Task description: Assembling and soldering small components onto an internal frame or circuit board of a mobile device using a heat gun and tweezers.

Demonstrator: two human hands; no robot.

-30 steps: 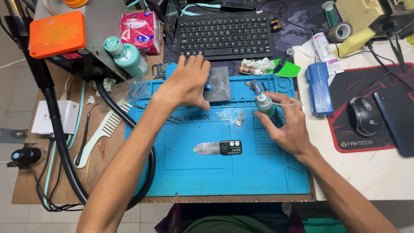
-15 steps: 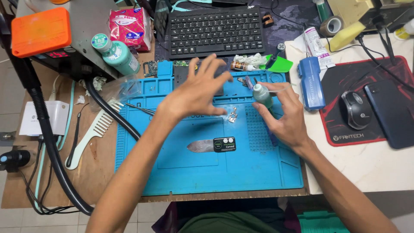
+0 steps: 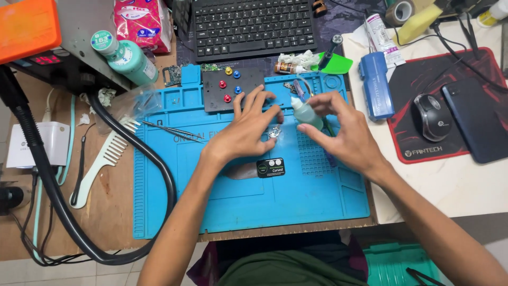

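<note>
My right hand (image 3: 346, 135) grips a small pale-green dropper bottle (image 3: 306, 112) upright over the blue work mat (image 3: 238, 206). My left hand (image 3: 246, 132) hovers just left of it, fingers spread and holding nothing, with its fingertips close to the bottle. A small shiny part (image 3: 274, 132) lies on the mat between the two hands. Beyond the left fingertips sits a dark plate (image 3: 214, 98) with red, yellow and blue knobs. A black labelled packet (image 3: 271, 168) lies near my left wrist.
Tweezers (image 3: 169, 130) lie on the mat's left side, and a thick black hose (image 3: 135, 151) curves around its left edge beside a comb (image 3: 100, 164). At the back are a keyboard (image 3: 248, 26) and a teal bottle (image 3: 127, 58). To the right are a blue case (image 3: 375, 85), a mouse (image 3: 431, 116) and a phone (image 3: 473, 119).
My left hand has come off the dark plate and drawn back toward the bottle. The right hand has shifted the bottle slightly left. The view has moved closer.
</note>
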